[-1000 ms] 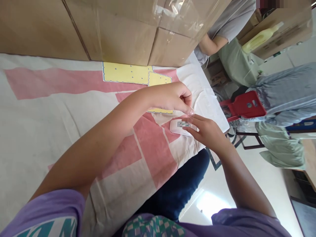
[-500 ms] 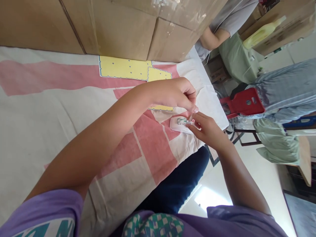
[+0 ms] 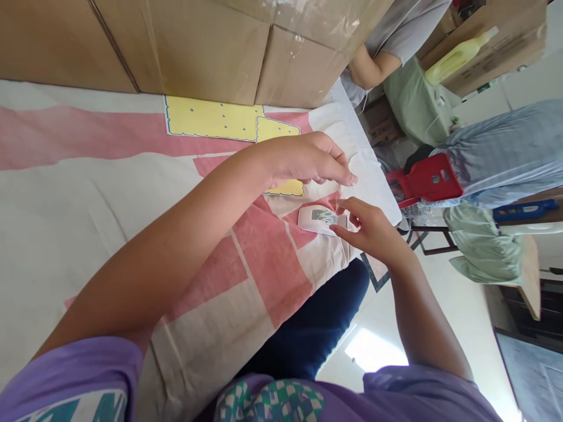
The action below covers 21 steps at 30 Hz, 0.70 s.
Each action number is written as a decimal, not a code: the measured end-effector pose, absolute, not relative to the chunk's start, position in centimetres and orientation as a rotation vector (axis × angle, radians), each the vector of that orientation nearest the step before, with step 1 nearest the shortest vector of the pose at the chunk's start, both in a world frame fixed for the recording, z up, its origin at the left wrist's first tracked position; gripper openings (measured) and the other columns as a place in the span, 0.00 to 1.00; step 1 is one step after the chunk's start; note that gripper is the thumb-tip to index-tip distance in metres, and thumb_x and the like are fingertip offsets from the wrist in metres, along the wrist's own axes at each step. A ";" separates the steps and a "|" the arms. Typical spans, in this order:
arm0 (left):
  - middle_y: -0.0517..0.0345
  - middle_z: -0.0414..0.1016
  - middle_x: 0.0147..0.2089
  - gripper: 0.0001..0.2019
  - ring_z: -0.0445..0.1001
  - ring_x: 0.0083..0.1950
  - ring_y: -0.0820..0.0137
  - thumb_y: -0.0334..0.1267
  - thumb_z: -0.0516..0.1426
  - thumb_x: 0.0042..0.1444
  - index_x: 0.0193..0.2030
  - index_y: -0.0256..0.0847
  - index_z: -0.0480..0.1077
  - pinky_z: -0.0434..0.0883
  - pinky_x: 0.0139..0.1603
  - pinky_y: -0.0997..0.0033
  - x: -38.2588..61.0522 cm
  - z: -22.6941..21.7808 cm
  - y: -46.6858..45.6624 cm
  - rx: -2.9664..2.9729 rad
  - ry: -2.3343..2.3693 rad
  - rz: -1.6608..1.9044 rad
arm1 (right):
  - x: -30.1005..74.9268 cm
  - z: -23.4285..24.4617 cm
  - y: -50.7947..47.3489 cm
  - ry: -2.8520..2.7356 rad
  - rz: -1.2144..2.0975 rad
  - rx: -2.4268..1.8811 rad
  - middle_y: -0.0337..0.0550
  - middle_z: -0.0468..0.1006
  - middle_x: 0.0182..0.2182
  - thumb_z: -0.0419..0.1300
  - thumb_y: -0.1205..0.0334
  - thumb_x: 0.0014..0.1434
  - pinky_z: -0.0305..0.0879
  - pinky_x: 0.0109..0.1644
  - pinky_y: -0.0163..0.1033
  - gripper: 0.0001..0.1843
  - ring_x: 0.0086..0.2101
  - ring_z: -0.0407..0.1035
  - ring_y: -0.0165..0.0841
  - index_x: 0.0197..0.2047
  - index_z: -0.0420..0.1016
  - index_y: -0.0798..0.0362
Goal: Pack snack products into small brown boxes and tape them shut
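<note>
A small white card with a printed green-grey patch [image 3: 317,219] lies on the pink and cream cloth [image 3: 132,193] near the table's right edge. My right hand [image 3: 372,231] rests at the card's right end, its fingertips pinched on that end. My left hand [image 3: 310,161] hovers just above the card with fingers curled and closed; whether anything is between them I cannot make out. A yellow dotted sheet [image 3: 211,119] lies farther back, and a smaller yellow piece [image 3: 288,187] shows partly under my left hand.
Big cardboard boxes [image 3: 197,47] stand along the table's far side. Beyond the right edge are a red stool [image 3: 424,181], another person's arm in a grey sleeve [image 3: 378,61], a person in blue-grey cloth [image 3: 505,155] and a yellow bottle [image 3: 460,50].
My left hand has lifted slightly off the card and its pinch has shifted upward. My right hand stays at the card's end. The view has drifted left.
</note>
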<state>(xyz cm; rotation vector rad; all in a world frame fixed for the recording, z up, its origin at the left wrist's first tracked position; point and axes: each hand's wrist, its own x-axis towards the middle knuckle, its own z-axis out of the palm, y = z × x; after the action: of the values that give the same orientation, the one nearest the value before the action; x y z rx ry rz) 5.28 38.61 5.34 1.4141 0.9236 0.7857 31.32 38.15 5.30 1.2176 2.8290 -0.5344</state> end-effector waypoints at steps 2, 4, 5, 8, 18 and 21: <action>0.57 0.65 0.29 0.12 0.68 0.35 0.70 0.44 0.67 0.48 0.30 0.40 0.72 0.58 0.37 0.68 5.1 5.6 38.6 1.415 0.913 0.818 | 31.0 5.0 38.1 2.888 -0.553 1.196 0.46 0.80 0.46 0.63 0.56 0.66 0.68 0.40 0.43 0.16 0.34 0.70 0.35 0.56 0.77 0.47; 0.57 0.64 0.29 0.12 0.67 0.34 0.70 0.44 0.67 0.48 0.30 0.40 0.72 0.57 0.37 0.68 4.9 5.8 38.4 1.417 0.910 0.826 | 30.5 4.7 38.2 2.923 -0.568 1.169 0.46 0.80 0.44 0.63 0.56 0.67 0.67 0.41 0.43 0.11 0.34 0.70 0.35 0.51 0.79 0.49; 0.57 0.64 0.30 0.12 0.66 0.34 0.71 0.44 0.67 0.49 0.30 0.39 0.71 0.57 0.37 0.68 4.9 5.9 38.3 1.416 0.910 0.825 | 30.3 4.7 38.3 2.928 -0.573 1.163 0.46 0.80 0.43 0.63 0.56 0.68 0.67 0.41 0.42 0.10 0.34 0.69 0.34 0.49 0.79 0.49; 0.58 0.64 0.30 0.12 0.66 0.35 0.71 0.43 0.67 0.49 0.29 0.40 0.71 0.56 0.37 0.68 4.9 6.1 38.1 1.410 0.906 0.820 | 30.1 4.6 38.4 2.893 -0.591 1.189 0.44 0.80 0.40 0.63 0.57 0.67 0.65 0.38 0.41 0.08 0.31 0.67 0.32 0.47 0.78 0.50; 0.59 0.64 0.30 0.11 0.67 0.35 0.70 0.44 0.66 0.50 0.32 0.41 0.72 0.57 0.38 0.68 5.2 5.5 38.4 1.444 0.940 0.780 | 32.0 4.5 39.4 2.762 -0.680 1.295 0.39 0.80 0.31 0.64 0.53 0.66 0.62 0.35 0.40 0.09 0.29 0.68 0.32 0.41 0.81 0.49; 0.59 0.64 0.30 0.12 0.67 0.35 0.70 0.44 0.67 0.50 0.32 0.41 0.71 0.57 0.38 0.68 5.2 5.6 38.3 1.435 0.953 0.785 | 32.2 4.2 39.6 2.753 -0.801 1.308 0.41 0.83 0.35 0.62 0.52 0.67 0.62 0.35 0.40 0.11 0.29 0.69 0.32 0.40 0.82 0.48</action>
<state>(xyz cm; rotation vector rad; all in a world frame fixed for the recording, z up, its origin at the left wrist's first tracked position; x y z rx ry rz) 5.21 38.34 5.56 1.4354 0.9526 0.7851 32.24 39.58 4.25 1.3078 2.7534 -0.8013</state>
